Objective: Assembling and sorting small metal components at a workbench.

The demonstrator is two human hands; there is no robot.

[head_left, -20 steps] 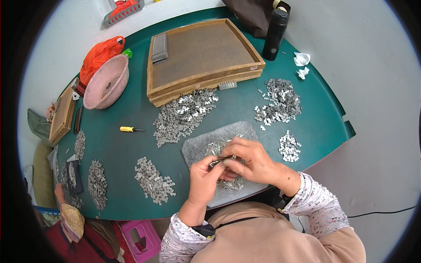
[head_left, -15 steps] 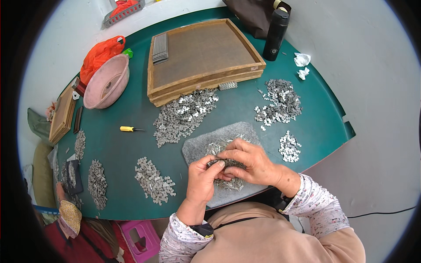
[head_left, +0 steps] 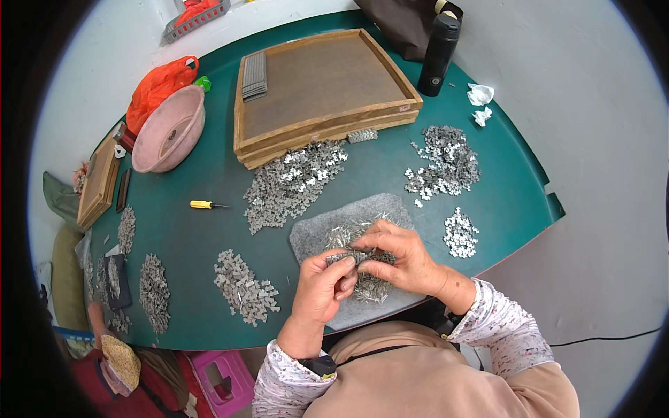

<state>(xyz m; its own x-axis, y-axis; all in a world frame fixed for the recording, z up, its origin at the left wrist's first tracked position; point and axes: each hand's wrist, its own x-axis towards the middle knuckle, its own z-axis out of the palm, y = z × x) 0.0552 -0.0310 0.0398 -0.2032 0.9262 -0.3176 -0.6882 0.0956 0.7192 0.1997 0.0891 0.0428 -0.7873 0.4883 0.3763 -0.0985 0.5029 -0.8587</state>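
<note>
Both hands are closed on one short grey strip of small metal links [head_left: 346, 257], held level over a grey felt mat [head_left: 310, 233]. My left hand [head_left: 320, 287] pinches its left end, thumb on top. At the right end, my right hand [head_left: 401, 261] grips it with thumb and fingertips, partly hiding it. Thin silvery metal pins [head_left: 373, 290] lie heaped on the mat beneath my hands. Beyond the mat is a large heap of grey metal link pieces [head_left: 279, 191]. A smaller heap of grey pieces [head_left: 244, 285] lies left of my left hand.
Stacked wooden trays [head_left: 320, 129] stand at the back, holding grey metal strips [head_left: 255, 76]. A black bottle [head_left: 439, 56] and link heaps [head_left: 446, 164] are on the right. Leftward are a yellow-handled screwdriver [head_left: 202, 205], a pink basin [head_left: 167, 132] and a co-worker's arm [head_left: 99, 324].
The held strip has turned so its flat, linked face shows. My left fingers have drawn back a little from my right ones. At far left, the co-worker's arm has shifted.
</note>
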